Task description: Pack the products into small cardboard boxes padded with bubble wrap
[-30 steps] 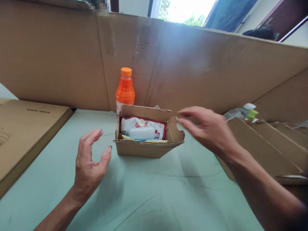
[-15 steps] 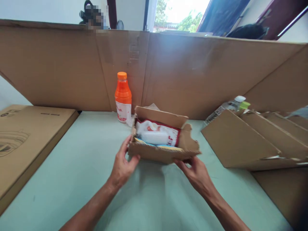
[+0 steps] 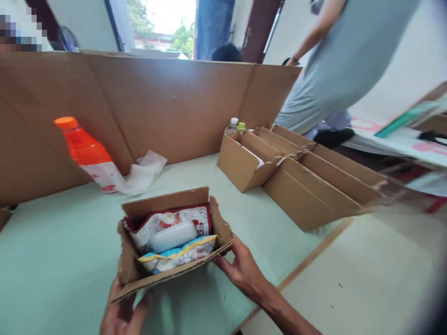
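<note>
Between my two hands is a small open cardboard box point(image 3: 125, 253), tilted so that its inside faces me. My left hand point(image 3: 120, 311) grips its near left corner, fingers partly hidden beneath the wall. My right hand point(image 3: 240, 267) holds the right end, with the thumb along the lower front edge. Inside lie a white and dark red food packet point(image 3: 204, 218), a white bubble-wrapped item point(image 3: 174, 236) in front of it, and a blue and yellow packet point(image 3: 195, 251) nearest me.
An orange bottle point(image 3: 87, 151) and a crumpled white tissue point(image 3: 145, 172) stand at the back left. Divided cardboard compartments point(image 3: 307, 200) with bottles point(image 3: 232, 126) are at the right. A cardboard wall point(image 3: 181, 102) runs behind; a person point(image 3: 342, 65) stands beyond it.
My view has swung to the right. The box is nearer to me and turned, showing more of its inside, with both hands still on it. A standing person has come into view.
</note>
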The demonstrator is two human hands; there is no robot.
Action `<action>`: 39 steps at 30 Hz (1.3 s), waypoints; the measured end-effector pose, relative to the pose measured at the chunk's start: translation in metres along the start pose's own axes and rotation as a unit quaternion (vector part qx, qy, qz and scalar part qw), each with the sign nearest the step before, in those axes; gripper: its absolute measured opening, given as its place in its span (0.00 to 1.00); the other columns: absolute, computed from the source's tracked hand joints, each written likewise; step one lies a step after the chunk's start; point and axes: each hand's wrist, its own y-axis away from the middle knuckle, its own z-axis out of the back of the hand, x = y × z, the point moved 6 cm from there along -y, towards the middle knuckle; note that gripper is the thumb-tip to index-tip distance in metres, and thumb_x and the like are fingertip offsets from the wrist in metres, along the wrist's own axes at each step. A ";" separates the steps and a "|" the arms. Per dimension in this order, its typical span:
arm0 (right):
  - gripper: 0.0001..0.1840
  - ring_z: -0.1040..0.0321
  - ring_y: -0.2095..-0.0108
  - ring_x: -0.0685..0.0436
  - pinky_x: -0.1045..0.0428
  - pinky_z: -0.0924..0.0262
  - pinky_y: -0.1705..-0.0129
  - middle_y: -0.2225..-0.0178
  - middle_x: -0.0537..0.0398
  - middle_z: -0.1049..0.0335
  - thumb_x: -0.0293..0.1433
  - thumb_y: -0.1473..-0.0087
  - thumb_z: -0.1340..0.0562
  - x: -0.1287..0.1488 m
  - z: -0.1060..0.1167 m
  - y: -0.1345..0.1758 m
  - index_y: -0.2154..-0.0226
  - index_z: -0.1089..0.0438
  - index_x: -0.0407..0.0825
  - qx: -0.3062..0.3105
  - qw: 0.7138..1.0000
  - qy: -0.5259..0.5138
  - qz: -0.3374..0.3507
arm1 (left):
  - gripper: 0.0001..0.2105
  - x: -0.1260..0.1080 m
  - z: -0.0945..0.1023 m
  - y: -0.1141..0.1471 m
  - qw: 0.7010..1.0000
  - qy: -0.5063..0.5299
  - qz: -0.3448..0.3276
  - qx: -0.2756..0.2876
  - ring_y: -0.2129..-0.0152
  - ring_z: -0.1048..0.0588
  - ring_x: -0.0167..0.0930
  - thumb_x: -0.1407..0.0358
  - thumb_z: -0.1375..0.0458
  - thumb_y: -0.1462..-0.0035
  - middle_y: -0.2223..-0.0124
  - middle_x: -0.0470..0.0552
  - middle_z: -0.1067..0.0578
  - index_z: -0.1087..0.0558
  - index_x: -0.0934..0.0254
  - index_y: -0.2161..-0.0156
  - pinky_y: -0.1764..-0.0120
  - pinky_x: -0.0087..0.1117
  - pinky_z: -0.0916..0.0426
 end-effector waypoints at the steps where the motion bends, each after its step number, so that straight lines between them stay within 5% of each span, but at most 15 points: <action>1: 0.20 0.27 0.58 0.41 0.49 0.30 0.56 0.54 0.49 0.25 0.38 0.44 0.36 -0.010 0.022 0.012 0.50 0.29 0.50 -0.035 0.999 0.014 -0.020 | 0.38 0.001 -0.023 -0.003 0.999 0.017 0.003 0.033 0.35 0.41 0.51 0.47 0.34 0.51 0.32 0.50 0.37 0.41 0.46 0.36 0.35 0.56 0.45; 5: 0.19 0.26 0.67 0.39 0.47 0.29 0.64 0.67 0.49 0.23 0.46 0.50 0.34 -0.057 0.111 0.074 0.64 0.28 0.48 -0.208 0.965 0.066 -0.149 | 0.35 -0.015 -0.151 -0.022 0.969 0.079 -0.041 0.229 0.37 0.37 0.48 0.56 0.31 0.54 0.33 0.57 0.35 0.33 0.59 0.40 0.36 0.48 0.42; 8: 0.27 0.24 0.66 0.38 0.49 0.29 0.67 0.61 0.46 0.23 0.50 0.54 0.33 -0.080 0.154 0.118 0.58 0.30 0.47 -0.335 0.912 0.065 -0.227 | 0.34 -0.028 -0.247 -0.033 0.925 0.149 -0.018 0.350 0.40 0.33 0.48 0.60 0.30 0.58 0.39 0.63 0.29 0.30 0.65 0.44 0.39 0.47 0.38; 11: 0.37 0.24 0.61 0.39 0.49 0.28 0.64 0.46 0.43 0.30 0.50 0.52 0.34 -0.091 0.164 0.144 0.44 0.35 0.49 -0.406 0.880 0.040 -0.244 | 0.30 -0.028 -0.302 -0.035 0.928 0.163 -0.007 0.336 0.39 0.33 0.44 0.59 0.35 0.52 0.38 0.64 0.32 0.32 0.65 0.43 0.39 0.46 0.39; 15: 0.44 0.24 0.59 0.38 0.45 0.27 0.57 0.40 0.40 0.36 0.48 0.53 0.32 -0.109 0.151 0.151 0.37 0.40 0.50 -0.431 0.868 -0.011 -0.244 | 0.27 -0.013 -0.335 -0.003 0.910 0.135 0.000 0.393 0.43 0.30 0.46 0.64 0.34 0.57 0.44 0.62 0.26 0.27 0.64 0.48 0.44 0.47 0.34; 19: 0.43 0.24 0.57 0.38 0.42 0.29 0.50 0.37 0.40 0.40 0.46 0.50 0.32 -0.123 0.142 0.143 0.35 0.43 0.53 -0.433 0.878 -0.038 -0.202 | 0.34 -0.005 -0.354 0.020 0.884 0.120 0.007 0.452 0.39 0.34 0.47 0.68 0.35 0.59 0.37 0.61 0.32 0.31 0.62 0.42 0.45 0.45 0.32; 25: 0.39 0.25 0.52 0.36 0.39 0.30 0.48 0.33 0.41 0.47 0.42 0.47 0.33 -0.132 0.142 0.122 0.35 0.42 0.56 -0.418 0.897 -0.045 -0.138 | 0.40 0.004 -0.376 0.018 0.847 0.026 -0.052 0.529 0.32 0.46 0.46 0.66 0.36 0.55 0.27 0.59 0.51 0.40 0.60 0.34 0.38 0.48 0.39; 29: 0.38 0.26 0.50 0.37 0.40 0.30 0.47 0.30 0.42 0.52 0.42 0.47 0.34 -0.138 0.144 0.115 0.36 0.40 0.54 -0.415 0.900 -0.038 -0.125 | 0.39 0.021 -0.369 0.019 0.817 -0.053 -0.111 0.563 0.33 0.44 0.46 0.64 0.34 0.55 0.30 0.61 0.43 0.36 0.62 0.36 0.34 0.51 0.47; 35: 0.39 0.26 0.53 0.35 0.42 0.28 0.54 0.35 0.38 0.43 0.50 0.49 0.36 -0.163 0.128 0.129 0.39 0.36 0.49 -0.376 0.906 0.029 -0.192 | 0.29 0.029 -0.294 0.029 0.828 -0.077 -0.153 0.534 0.39 0.34 0.46 0.71 0.34 0.60 0.42 0.60 0.25 0.24 0.63 0.48 0.36 0.50 0.45; 39: 0.33 0.36 0.42 0.26 0.31 0.37 0.45 0.39 0.37 0.36 0.50 0.46 0.39 -0.156 0.093 0.125 0.44 0.31 0.47 -0.316 0.925 0.186 -0.101 | 0.22 0.019 -0.225 0.040 0.856 -0.055 -0.160 0.489 0.47 0.26 0.40 0.73 0.42 0.51 0.48 0.57 0.21 0.22 0.61 0.50 0.42 0.44 0.36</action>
